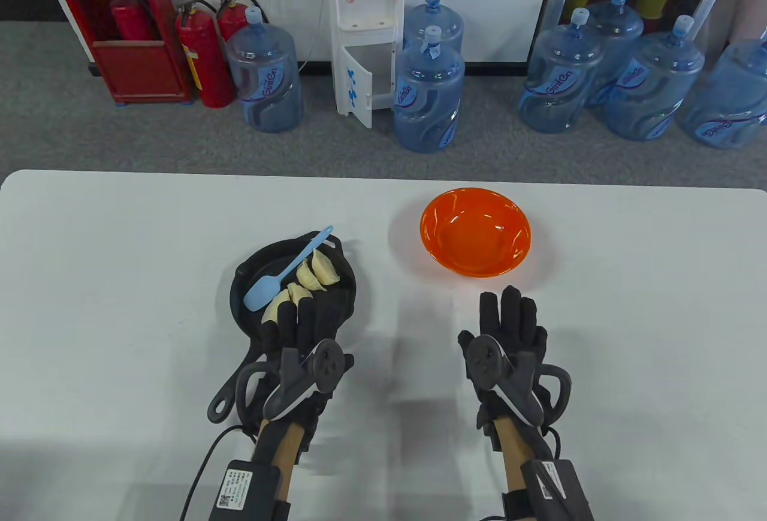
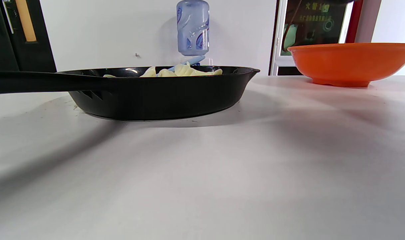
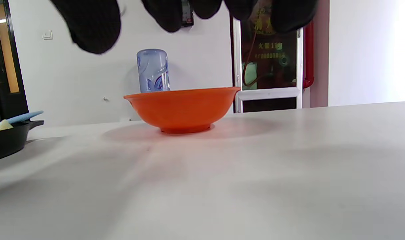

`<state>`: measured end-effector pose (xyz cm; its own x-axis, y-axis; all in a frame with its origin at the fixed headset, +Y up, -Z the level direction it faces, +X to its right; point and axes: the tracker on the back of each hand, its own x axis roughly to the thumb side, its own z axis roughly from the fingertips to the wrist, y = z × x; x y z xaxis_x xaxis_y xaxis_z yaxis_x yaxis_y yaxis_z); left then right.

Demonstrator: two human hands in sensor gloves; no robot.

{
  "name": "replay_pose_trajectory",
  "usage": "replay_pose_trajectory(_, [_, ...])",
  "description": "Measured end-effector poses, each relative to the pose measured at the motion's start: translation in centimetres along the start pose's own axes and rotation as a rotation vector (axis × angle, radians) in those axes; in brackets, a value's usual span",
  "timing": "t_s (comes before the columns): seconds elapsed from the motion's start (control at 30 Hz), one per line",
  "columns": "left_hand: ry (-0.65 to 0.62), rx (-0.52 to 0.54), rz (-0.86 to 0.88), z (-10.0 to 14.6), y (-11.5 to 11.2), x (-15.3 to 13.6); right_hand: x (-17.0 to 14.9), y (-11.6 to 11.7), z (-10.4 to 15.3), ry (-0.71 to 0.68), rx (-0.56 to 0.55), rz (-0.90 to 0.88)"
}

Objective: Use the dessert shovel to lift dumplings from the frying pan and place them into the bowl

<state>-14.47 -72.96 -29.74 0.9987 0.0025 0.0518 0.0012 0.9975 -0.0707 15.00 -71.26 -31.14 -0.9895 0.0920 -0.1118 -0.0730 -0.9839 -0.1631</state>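
A black frying pan (image 1: 335,305) sits left of centre on the white table, its handle (image 1: 230,389) pointing toward me. Several pale dumplings (image 1: 316,272) lie in it. A light blue dessert shovel (image 1: 281,275) rests across the pan, head down-left, with no hand on it. The empty orange bowl (image 1: 476,232) stands to the right. My left hand (image 1: 296,323) reaches over the pan's near rim with straight fingers, holding nothing. My right hand (image 1: 509,317) lies flat and open in front of the bowl. The left wrist view shows the pan (image 2: 155,96), the dumplings (image 2: 182,70) and the bowl (image 2: 352,61), but no fingers. In the right wrist view my fingertips (image 3: 92,23) hang above the bowl (image 3: 182,108).
Beyond the table's far edge, on the grey floor, stand several blue water jugs (image 1: 428,95), a white water dispenser (image 1: 365,29) and red fire extinguishers (image 1: 204,59). Bare table (image 1: 120,281) lies left of the pan and right of the bowl.
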Motion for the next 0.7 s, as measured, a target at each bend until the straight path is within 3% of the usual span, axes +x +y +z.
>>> replay_pose_trajectory(0.2, [0.003, -0.011, -0.012, -0.1, -0.1, 0.0, 1.0, -0.1, -4.6, 0.080, 0.072, 0.007])
replay_pose_trajectory(0.33, [0.005, -0.014, -0.014, -0.2, -0.1, 0.0, 1.6, 1.1, -7.3, 0.105, 0.116, -0.013])
replay_pose_trajectory(0.43, [0.003, -0.015, -0.019, -0.2, -0.1, 0.1, 2.1, 2.3, -8.7, 0.122, 0.144, 0.008])
replay_pose_trajectory(0.5, [0.001, -0.023, -0.015, -0.2, -0.2, 0.2, 2.5, 2.8, -9.2, 0.140, 0.087, 0.048])
replay_pose_trajectory(0.6, [0.000, -0.026, -0.021, -0.2, -0.2, 0.2, 2.9, 3.7, -10.0, 0.135, 0.157, 0.049])
replay_pose_trajectory(0.7, [0.003, -0.025, -0.025, -0.2, -0.2, 0.2, 3.0, 4.4, -10.6, 0.167, 0.158, 0.034])
